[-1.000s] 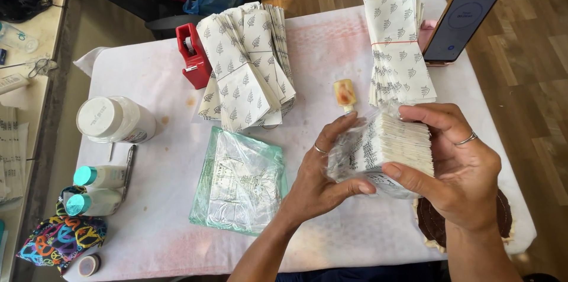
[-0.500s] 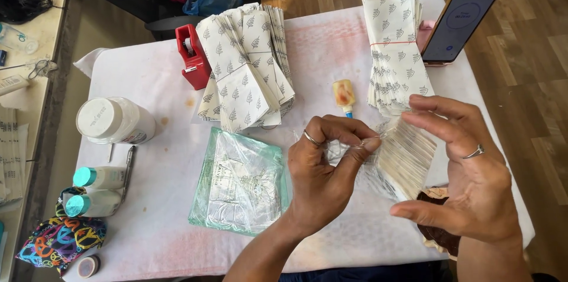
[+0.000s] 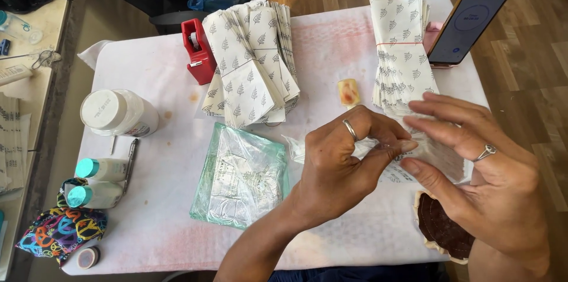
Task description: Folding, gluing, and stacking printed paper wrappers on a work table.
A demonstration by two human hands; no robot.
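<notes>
A: Hands status?

B: Two hands seen over the near right part of the table (image 3: 331, 63). Left hand (image 3: 343, 169): fingers closed, a thin clear plastic bag (image 3: 414, 152) pinched at its edge between thumb and fingertips. Right hand (image 3: 491, 181): fingers spread flat and open, laid against the bag's far side. One ring is worn on each hand.

A: Bag position?

B: Held just above the table, between both hands, in front of the banded stack.

A: Counts for the rest?

B: Two stacks of leaf-printed paper packets are seen: one fanned stack (image 3: 254, 63) at centre, one banded stack (image 3: 402, 51) at right. One red tape dispenser (image 3: 198, 51) just left of the fanned stack. One phone (image 3: 467, 25) propped far right. One pile of clear bags (image 3: 242, 175) lying flat. One white jar (image 3: 118, 113), two teal-capped bottles (image 3: 97, 181) at the left edge. One brown round mat (image 3: 441, 229) partly hidden under the right hand.
</notes>
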